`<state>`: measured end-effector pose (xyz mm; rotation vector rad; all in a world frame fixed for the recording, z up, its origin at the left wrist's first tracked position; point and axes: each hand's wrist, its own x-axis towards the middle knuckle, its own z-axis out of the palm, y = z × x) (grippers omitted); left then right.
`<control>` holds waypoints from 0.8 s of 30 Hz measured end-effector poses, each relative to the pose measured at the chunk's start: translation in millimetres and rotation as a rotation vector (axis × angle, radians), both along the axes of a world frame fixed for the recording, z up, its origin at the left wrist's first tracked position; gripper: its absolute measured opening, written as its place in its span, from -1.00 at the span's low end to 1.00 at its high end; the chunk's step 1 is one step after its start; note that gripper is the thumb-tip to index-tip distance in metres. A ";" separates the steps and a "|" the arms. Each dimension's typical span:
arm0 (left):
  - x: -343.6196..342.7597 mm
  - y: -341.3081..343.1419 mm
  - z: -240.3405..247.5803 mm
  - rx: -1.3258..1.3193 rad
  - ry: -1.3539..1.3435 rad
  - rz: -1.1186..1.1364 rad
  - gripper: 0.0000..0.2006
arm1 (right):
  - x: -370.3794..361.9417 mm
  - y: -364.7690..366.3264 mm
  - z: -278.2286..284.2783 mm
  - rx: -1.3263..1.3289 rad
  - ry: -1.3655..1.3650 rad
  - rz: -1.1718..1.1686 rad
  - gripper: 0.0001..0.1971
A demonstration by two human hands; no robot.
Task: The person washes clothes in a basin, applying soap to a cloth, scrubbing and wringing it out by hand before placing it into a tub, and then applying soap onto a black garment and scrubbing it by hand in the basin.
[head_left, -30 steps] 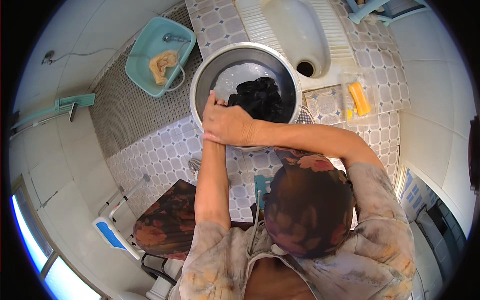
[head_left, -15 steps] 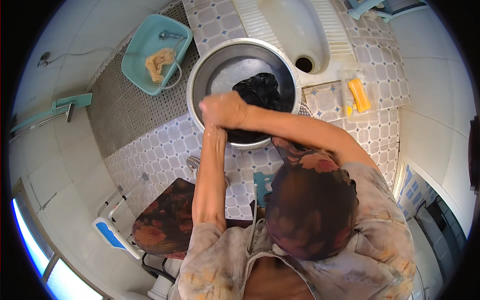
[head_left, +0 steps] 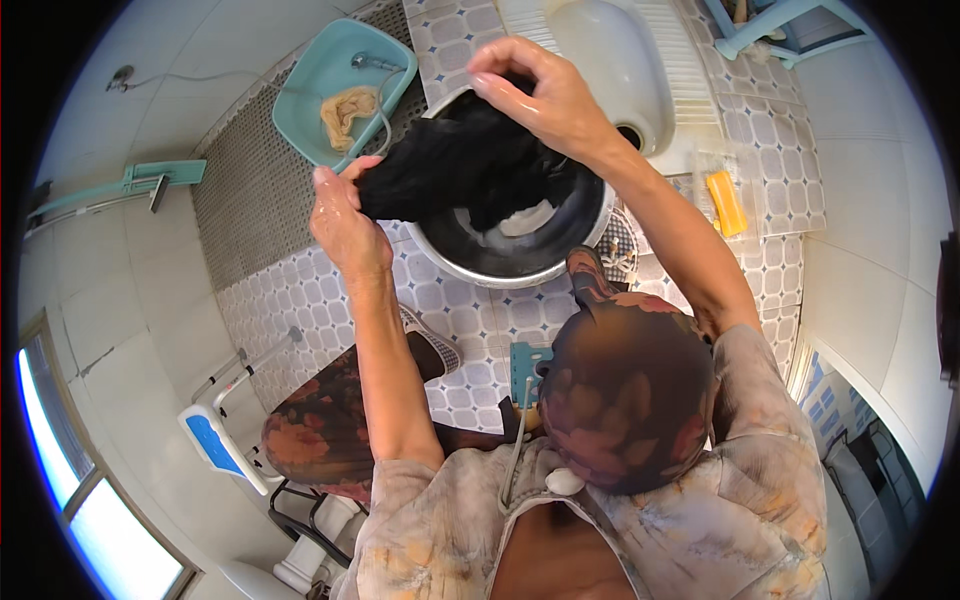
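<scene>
A wet-looking piece of black cloth (head_left: 455,165) is stretched between my hands above a round metal basin (head_left: 458,268). My left hand (head_left: 350,222) is closed on the cloth's left end, past the basin's left rim. At the far side, my right hand (head_left: 545,100) has curled fingers and holds the cloth's upper right edge; part of that grip is hidden. The lower folds hang into the basin, where dark liquid and a pale patch show below. What kind of garment the cloth is, I cannot tell.
A turquoise tub (head_left: 290,125) with a beige cloth (head_left: 345,115) and a shower head (head_left: 370,62) stands far left. Behind the basin is a squat toilet (head_left: 620,60). An orange-yellow bar (head_left: 726,203) lies to the right. My knees flank the near side.
My hands were together over the basin's near left rim, with black cloth lying inside. Now they are apart, the right one farther away, and the cloth is lifted and spread between them.
</scene>
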<state>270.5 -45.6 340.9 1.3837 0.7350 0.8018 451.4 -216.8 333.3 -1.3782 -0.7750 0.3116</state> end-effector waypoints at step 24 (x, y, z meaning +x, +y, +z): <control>-18.3 -100.1 -124.1 0.312 0.745 -0.342 -0.77 | -25.4 -6.5 -176.2 -0.949 -0.422 0.294 -0.33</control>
